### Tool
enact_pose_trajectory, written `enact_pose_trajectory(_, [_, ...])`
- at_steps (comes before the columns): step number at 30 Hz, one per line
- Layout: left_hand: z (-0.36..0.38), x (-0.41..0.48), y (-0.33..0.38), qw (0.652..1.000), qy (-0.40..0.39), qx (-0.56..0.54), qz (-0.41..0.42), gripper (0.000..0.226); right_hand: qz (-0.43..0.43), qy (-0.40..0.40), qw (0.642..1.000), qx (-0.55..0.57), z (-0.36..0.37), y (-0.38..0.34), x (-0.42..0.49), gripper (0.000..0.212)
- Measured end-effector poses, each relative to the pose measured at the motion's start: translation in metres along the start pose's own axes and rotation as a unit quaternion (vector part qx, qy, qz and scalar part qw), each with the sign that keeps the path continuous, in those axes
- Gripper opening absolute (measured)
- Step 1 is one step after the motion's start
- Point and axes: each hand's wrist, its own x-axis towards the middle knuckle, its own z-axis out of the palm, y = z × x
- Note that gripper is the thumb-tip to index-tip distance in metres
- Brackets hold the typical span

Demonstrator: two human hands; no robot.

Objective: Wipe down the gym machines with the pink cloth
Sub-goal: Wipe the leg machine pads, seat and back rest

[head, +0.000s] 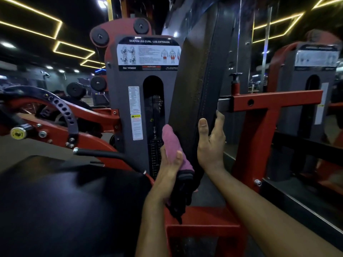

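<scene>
Though the pad (196, 80) hides fingertips of the right hand (210, 147) gripping it, the left hand (168, 166) pinches the pink cloth (170, 143) rising above its thumb.

The cloth (171, 143) is pink, with a black band at its lower end. The machine's frame (259, 102) is red and its cover (120, 101) grey. The upright pad (196, 71) and the seat (65, 201) are black, the pad with a dotted line of stitching. The label (148, 54) is white under a black header. The light strips (55, 28) glow yellow.
</scene>
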Motion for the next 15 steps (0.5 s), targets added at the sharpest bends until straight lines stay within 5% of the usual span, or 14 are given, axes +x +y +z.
enact_pose_trajectory(8, [0.007,0.041,-0.003,0.988,0.08,-0.128,-0.027,0.072,0.017,0.009,1.0,-0.003,0.002,-0.002,-0.003,0.064])
enact_pose_trajectory(15, [0.024,0.019,0.003,0.992,0.079,-0.082,0.053,0.065,0.025,-0.005,1.0,0.017,0.002,-0.002,0.0,0.064])
